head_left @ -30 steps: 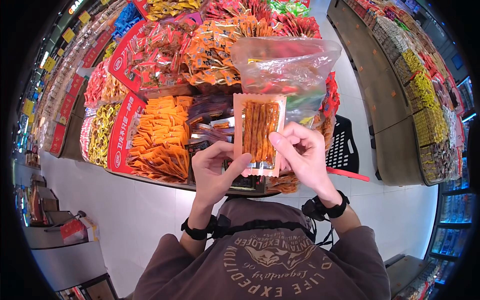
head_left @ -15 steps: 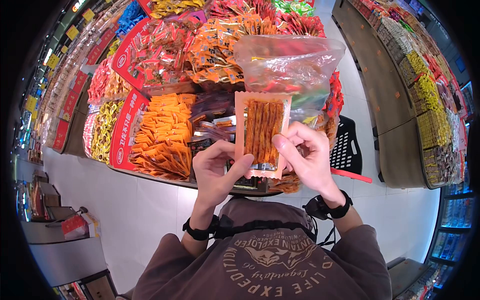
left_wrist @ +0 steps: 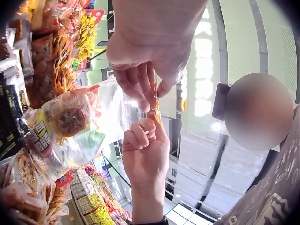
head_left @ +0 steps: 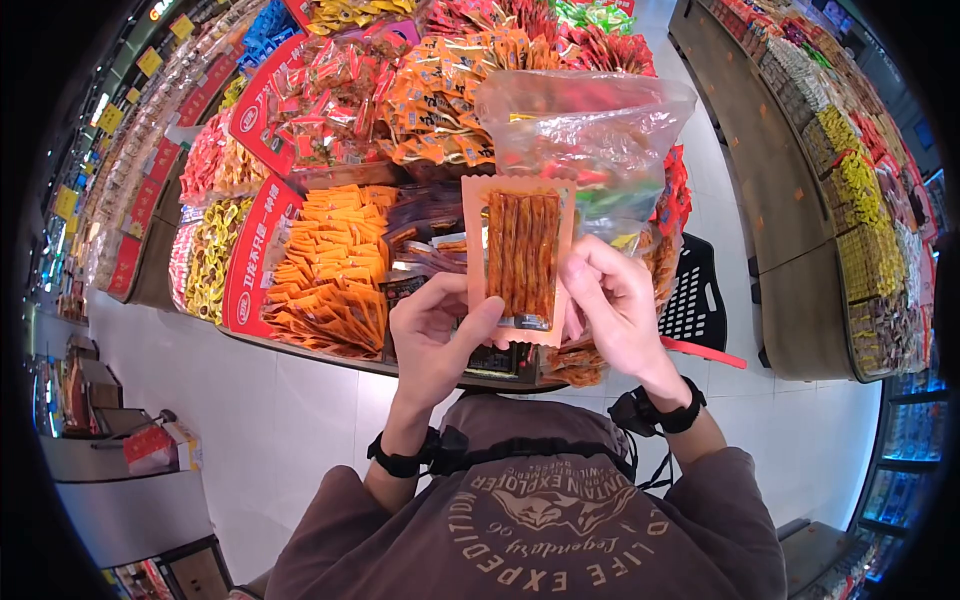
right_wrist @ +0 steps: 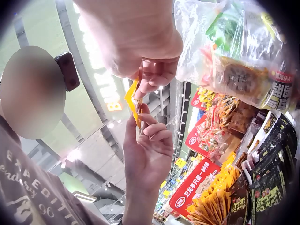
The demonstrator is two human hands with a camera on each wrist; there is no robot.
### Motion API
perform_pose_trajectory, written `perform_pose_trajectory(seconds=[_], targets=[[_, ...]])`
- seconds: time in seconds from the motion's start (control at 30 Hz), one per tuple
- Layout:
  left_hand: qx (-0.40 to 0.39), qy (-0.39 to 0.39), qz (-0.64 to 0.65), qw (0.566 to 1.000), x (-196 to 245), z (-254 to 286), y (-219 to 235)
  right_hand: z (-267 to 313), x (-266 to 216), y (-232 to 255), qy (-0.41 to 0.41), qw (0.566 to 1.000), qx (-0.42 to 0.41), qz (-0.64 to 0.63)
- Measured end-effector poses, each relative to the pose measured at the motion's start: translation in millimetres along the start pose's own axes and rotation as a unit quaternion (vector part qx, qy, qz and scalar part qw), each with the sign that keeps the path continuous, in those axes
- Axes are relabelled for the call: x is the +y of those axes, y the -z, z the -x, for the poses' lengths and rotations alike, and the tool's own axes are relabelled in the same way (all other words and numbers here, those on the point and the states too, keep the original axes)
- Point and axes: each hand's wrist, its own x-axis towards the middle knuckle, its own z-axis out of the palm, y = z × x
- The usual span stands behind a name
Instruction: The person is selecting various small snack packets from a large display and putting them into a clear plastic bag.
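Note:
A flat packet (head_left: 522, 255) of reddish-brown strips, with a pinkish serrated border and a clear window, is held upright over the snack display. The left hand (head_left: 432, 335) pinches its lower left edge, thumb on the front. At its right edge, the right hand (head_left: 617, 310) grips with thumb and fingers. Both wrist views show the packet edge-on, a thin orange strip (left_wrist: 157, 115) in the left one and a yellow-orange one (right_wrist: 132, 101) in the right one. A clear plastic bag (head_left: 590, 130) with several packaged items stands just beyond the packet.
Orange packets (head_left: 335, 260) fill the display's left part, beside a red sign (head_left: 258, 255). A black basket (head_left: 692, 295) with a red handle is on the right. Stocked shelves (head_left: 800, 200) run along the right side, with white floor (head_left: 300, 420) around the display.
The packet has shifted slightly up and left relative to the right hand, whose thumb has moved from the packet's front to its right edge. The display sits slightly further right in view.

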Motion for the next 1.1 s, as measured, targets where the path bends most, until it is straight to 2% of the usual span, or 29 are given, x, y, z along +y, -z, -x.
perform_pose_trajectory(seconds=[0.1, 0.17, 0.23, 0.27, 0.33, 0.4, 0.47, 0.5, 0.53, 0.6, 0.63, 0.73, 0.77, 0.87, 1.0, 1.03, 1.1], targets=[[-0.013, -0.004, -0.017, 1.000, -2, -2, 1, 0, 2, 3, -0.026, 1.000, 0.000, -0.013], [-0.006, 0.023, -0.010, 1.000, -4, -3, 0, 2, 1, 5, -0.038, 0.999, 0.003, -0.018], [-0.010, 0.017, -0.008, 1.000, -6, -6, -2, 1, 0, 5, -0.067, 0.996, 0.059, -0.022], [-0.009, 0.013, -0.008, 1.000, -6, -7, -2, 0, 1, 4, -0.066, 0.996, 0.060, -0.021], [0.002, -0.006, -0.033, 0.999, -7, -8, -2, -3, 6, 2, 0.024, 0.987, 0.151, 0.055], [0.013, -0.021, -0.060, 0.998, -8, -6, -1, -2, 5, 3, 0.015, 0.988, 0.145, 0.059], [0.052, -0.021, -0.100, 0.993, -11, -4, 0, -4, 7, 1, 0.089, 0.971, 0.128, 0.181], [0.059, -0.057, -0.127, 0.988, -15, -6, 1, -4, 4, -1, 0.073, 0.974, 0.101, 0.189], [0.058, -0.058, -0.126, 0.989, -16, -8, 1, -3, 8, -3, 0.065, 0.979, 0.073, 0.178], [0.054, -0.208, -0.285, 0.934, -16, -14, 0, 0, 11, -9, 0.053, 0.983, 0.044, 0.170], [0.050, -0.210, -0.305, 0.927, -18, -13, 1, 2, 10, -12, 0.016, 0.992, 0.022, 0.121], [0.034, -0.263, -0.386, 0.883, -19, -15, 1, 6, 21, -19, 0.002, 0.999, 0.031, 0.014], [0.022, -0.272, -0.421, 0.865, -18, -13, 0, 6, 24, -20, 0.001, 0.999, 0.030, 0.013], [-0.005, -0.295, -0.432, 0.852, -16, -13, -5, 2, 24, -22, -0.060, 0.990, 0.059, -0.115], [-0.034, -0.293, -0.470, 0.832, -13, -10, -2, -2, 24, -17, -0.077, 0.988, 0.058, -0.125], [-0.023, -0.307, -0.462, 0.832, -17, -11, 0, -2, 24, -15, -0.078, 0.986, 0.055, -0.134], [0.022, -0.286, -0.441, 0.850, -17, -11, 1, -1, 22, -13, -0.075, 0.988, 0.055, -0.127]])
